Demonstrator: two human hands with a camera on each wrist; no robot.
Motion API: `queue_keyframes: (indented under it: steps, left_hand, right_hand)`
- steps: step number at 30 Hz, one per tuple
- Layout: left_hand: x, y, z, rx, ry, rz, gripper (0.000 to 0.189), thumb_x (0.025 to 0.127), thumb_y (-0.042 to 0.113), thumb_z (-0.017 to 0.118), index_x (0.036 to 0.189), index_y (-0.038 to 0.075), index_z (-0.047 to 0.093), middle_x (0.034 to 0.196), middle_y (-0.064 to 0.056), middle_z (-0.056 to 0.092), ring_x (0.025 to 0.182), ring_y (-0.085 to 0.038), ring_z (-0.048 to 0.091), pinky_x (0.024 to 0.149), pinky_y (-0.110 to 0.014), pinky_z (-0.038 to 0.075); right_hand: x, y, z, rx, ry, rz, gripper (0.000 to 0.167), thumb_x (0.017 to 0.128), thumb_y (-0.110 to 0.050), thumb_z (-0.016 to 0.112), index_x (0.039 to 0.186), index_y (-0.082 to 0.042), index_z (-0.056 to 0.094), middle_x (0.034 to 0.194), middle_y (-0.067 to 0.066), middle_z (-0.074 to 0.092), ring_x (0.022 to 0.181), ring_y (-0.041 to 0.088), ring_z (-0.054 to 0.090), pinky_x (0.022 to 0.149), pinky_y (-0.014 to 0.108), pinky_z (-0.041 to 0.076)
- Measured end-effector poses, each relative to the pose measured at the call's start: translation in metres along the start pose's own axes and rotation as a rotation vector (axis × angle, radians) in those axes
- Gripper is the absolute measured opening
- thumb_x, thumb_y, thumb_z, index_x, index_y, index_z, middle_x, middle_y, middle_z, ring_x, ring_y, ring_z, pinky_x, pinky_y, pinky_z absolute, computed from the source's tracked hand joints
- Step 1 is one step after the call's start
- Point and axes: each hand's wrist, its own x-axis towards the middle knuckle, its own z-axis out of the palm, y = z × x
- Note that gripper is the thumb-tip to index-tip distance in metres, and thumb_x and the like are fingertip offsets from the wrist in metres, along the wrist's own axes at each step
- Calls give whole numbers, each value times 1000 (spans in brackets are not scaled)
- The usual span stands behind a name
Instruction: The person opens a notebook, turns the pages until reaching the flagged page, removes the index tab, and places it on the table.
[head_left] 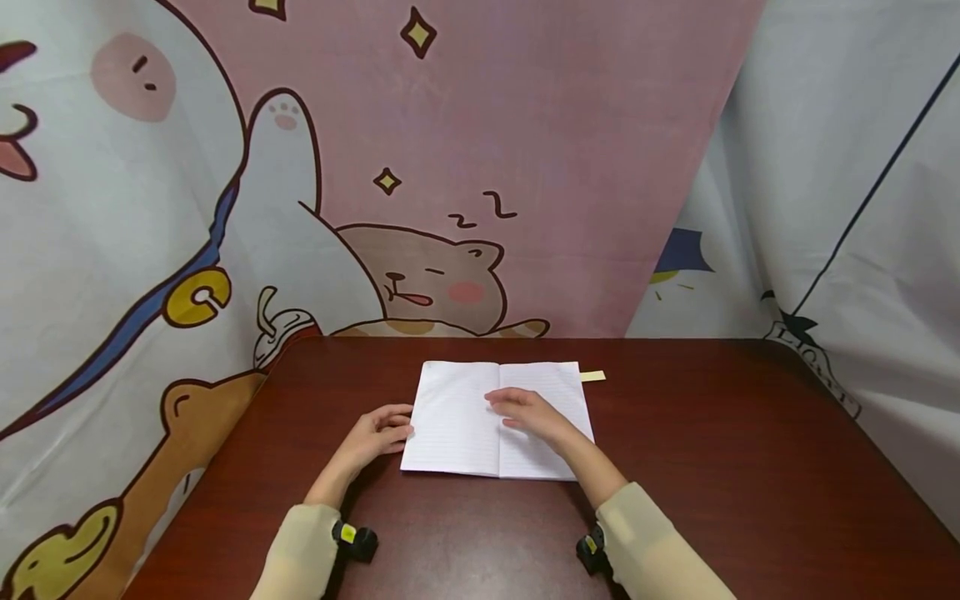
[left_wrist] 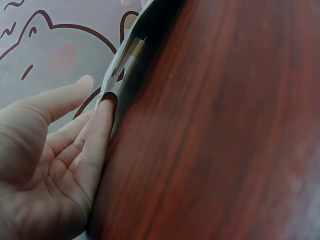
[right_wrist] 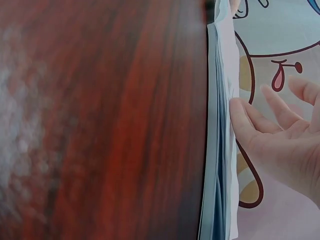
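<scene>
An open notebook (head_left: 453, 417) with white lined pages lies on the table, its centre fold running between two blank-looking pages. My left hand (head_left: 382, 432) rests beside its left edge. In the left wrist view, the fingers (left_wrist: 102, 122) touch that edge while the thumb stands apart from it. Over the right page is my right hand (head_left: 528, 414), its fingers reaching toward the fold. The right wrist view shows a fingertip of this hand (right_wrist: 280, 125) against the top page of the notebook (right_wrist: 225, 150), with the other fingers spread loosely and holding nothing.
A pale yellow tab (head_left: 592, 376) sticks out from the notebook's upper right side. The reddish-brown wooden table (head_left: 720, 467) reaches back to a cartoon-printed curtain (head_left: 585, 167). A small black device (head_left: 360, 542) sits at the left wrist, another (head_left: 592, 550) at the right.
</scene>
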Motion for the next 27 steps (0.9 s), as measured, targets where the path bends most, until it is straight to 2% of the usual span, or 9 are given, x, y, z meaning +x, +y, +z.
queue_keyframes:
  steps: [14, 27]
  left_hand:
    - [1, -1, -1, 18, -12, 28, 53, 91, 7, 71, 139, -2, 52, 121, -24, 61, 92, -14, 64, 81, -31, 59]
    - [-2, 1, 0, 36, -4, 35, 53, 91, 7, 71, 140, -1, 52, 122, -24, 62, 94, -16, 65, 83, -35, 59]
  right_hand:
    - [0, -2, 1, -18, 5, -5, 43, 102, -17, 50, 137, 8, 51, 144, 28, 51, 137, 38, 46, 111, 48, 43]
    - [-5, -8, -7, 6, 62, 1, 43, 100, -14, 52, 138, 6, 52, 143, 27, 52, 133, 36, 51, 111, 48, 43]
